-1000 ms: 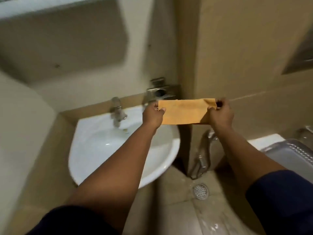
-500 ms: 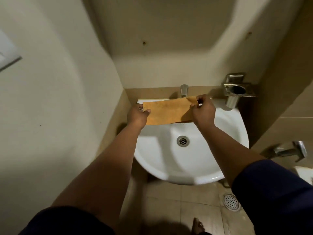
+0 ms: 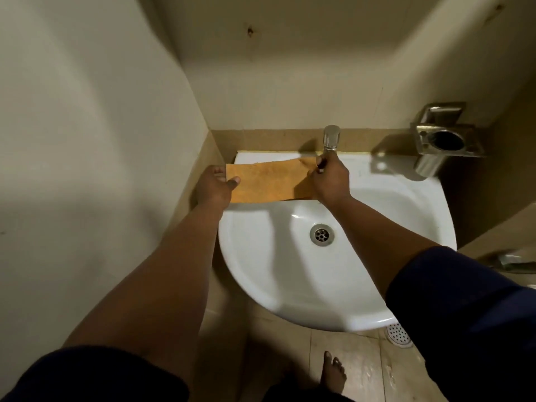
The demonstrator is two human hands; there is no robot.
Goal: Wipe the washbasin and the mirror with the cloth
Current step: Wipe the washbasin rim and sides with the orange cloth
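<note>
An orange cloth point(image 3: 269, 182) is stretched flat between both hands over the back left part of the white washbasin point(image 3: 290, 280). My left hand point(image 3: 214, 188) pinches its left end at the basin's left rim. My right hand point(image 3: 329, 181) grips its right end just in front of the chrome tap point(image 3: 331, 138). The basin's metal drain point(image 3: 322, 234) lies open below the cloth. No mirror is in view.
A steel tumbler holder point(image 3: 443, 142) is fixed to the wall at the back right. Walls close in on the left and behind. A floor drain point(image 3: 398, 334) and a bare foot point(image 3: 333, 371) show on the tiled floor below the basin. A metal fitting point(image 3: 513, 262) juts out at right.
The view swung from the right corner to face the washbasin. Both hands carried the stretched cloth left and lowered it toward the basin's back left rim.
</note>
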